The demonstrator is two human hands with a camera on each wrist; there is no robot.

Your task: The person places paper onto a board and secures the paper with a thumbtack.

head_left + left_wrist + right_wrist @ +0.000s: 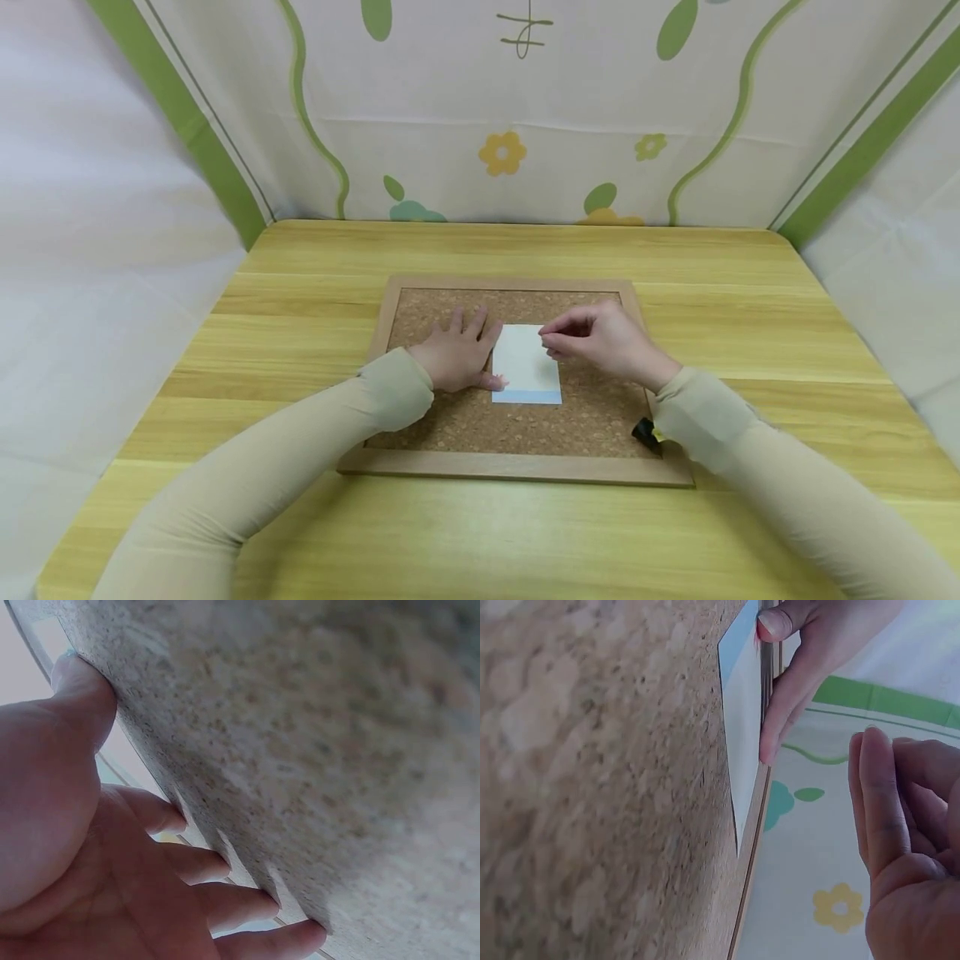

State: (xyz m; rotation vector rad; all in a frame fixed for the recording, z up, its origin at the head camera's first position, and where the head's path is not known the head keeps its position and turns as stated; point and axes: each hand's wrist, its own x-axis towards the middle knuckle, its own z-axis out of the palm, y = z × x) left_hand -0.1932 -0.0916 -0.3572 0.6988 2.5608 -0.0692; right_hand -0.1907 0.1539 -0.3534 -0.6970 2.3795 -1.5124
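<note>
A white paper card (525, 360) with a light blue strip along its near edge lies on a wood-framed cork board (465, 429). My left hand (455, 357) is spread flat over the board, left of the card. Its thumb rests on the card's lower left part, beside a small pinkish mark, and its index fingertip reaches the upper left edge. Over the card's upper right side, my right hand (607, 340) has thumb and fingertips brought together. In the right wrist view, those fingertips (876, 742) stand off the board; whether something tiny is between them is hidden.
Near the board's lower right corner, beside the right sleeve, is a small black and yellow object (647, 433). The board lies on a wooden table (480, 533). White cloth with printed flowers (502, 153) hangs behind the table, and plain white cloth flanks it.
</note>
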